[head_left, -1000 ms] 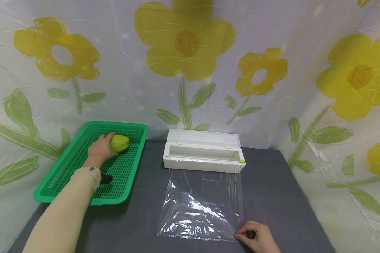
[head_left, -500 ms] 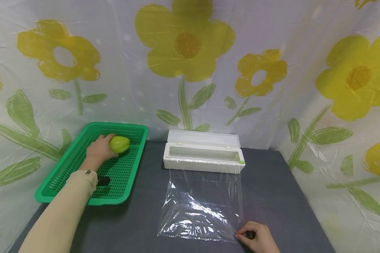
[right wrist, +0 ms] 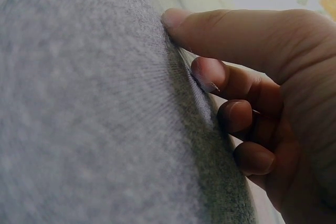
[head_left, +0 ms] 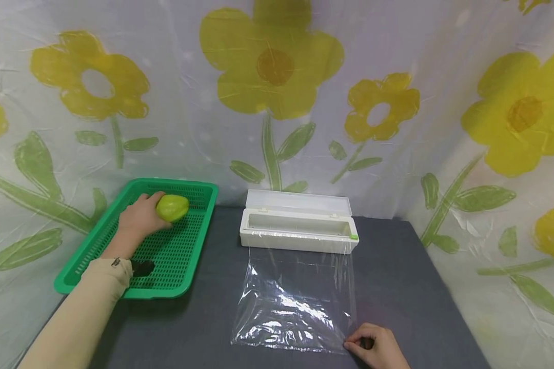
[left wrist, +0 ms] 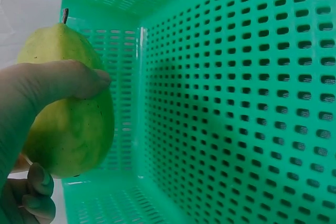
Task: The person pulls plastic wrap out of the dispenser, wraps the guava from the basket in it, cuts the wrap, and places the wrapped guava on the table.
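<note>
My left hand [head_left: 140,215] grips a yellow-green pear [head_left: 172,207] over the far part of a green plastic basket [head_left: 177,291]. In the left wrist view the thumb lies across the pear [left wrist: 79,129], whose short stem points up in that picture, with the perforated basket floor beside it. My right hand [head_left: 376,346] pinches the near right corner of a clear sheet of cling film [head_left: 295,300] between thumb and forefinger, low at the table. The right wrist view shows the thumb tip at the grey cloth [right wrist: 94,98], the other fingers curled.
The film runs from a white cling film dispenser [head_left: 300,242] with its clear lid raised at the back of the table. A small green piece [head_left: 353,237] sits at its right end. A flower-printed curtain [head_left: 189,128] hangs close behind the table and along its sides.
My left hand and forearm have shifted a little left in the head view, and the held pear has moved slightly left with them. The right hand and the film stay in place.
</note>
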Demonstrator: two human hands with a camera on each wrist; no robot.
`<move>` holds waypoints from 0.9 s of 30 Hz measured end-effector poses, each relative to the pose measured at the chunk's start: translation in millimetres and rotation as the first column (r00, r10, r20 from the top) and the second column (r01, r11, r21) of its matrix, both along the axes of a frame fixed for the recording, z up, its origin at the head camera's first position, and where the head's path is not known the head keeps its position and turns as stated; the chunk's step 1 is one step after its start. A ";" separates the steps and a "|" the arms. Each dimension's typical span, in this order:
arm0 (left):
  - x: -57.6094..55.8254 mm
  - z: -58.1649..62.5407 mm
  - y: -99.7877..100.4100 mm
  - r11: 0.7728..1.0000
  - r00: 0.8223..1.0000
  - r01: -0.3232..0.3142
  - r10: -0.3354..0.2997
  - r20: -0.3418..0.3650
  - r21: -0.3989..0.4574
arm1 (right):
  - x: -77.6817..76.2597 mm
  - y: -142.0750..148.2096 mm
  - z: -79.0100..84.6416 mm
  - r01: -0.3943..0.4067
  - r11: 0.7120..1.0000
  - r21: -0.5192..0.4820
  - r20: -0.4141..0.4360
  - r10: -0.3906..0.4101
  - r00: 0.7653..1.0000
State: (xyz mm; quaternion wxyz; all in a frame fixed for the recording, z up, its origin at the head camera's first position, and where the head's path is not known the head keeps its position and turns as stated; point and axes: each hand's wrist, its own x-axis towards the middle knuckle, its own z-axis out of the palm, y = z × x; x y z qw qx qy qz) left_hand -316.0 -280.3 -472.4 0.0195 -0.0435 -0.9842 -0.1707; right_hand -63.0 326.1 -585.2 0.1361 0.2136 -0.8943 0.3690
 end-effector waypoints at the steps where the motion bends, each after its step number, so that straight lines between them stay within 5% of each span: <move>1: 0.6 1.1 0.2 1.000 1.000 0.002 -0.002 -0.003 -0.001 | 0.2 -0.2 -0.1 0.001 1.000 -0.002 0.003 -0.001 1.000; 10: 9.7 11.8 3.7 1.000 1.000 0.010 -0.010 -0.020 -0.004 | 1.2 -0.5 -1.6 0.007 1.000 -0.023 0.036 -0.006 0.999; 18: 16.8 24.1 7.5 1.000 0.998 0.012 -0.012 -0.056 0.008 | -2.3 1.5 -2.8 -0.025 0.999 -0.029 -0.064 0.024 0.998; 27: 29.0 32.5 15.7 1.000 0.996 0.017 -0.014 -0.083 0.026 | -2.3 1.6 -4.9 -0.035 0.999 -0.033 -0.084 0.032 0.996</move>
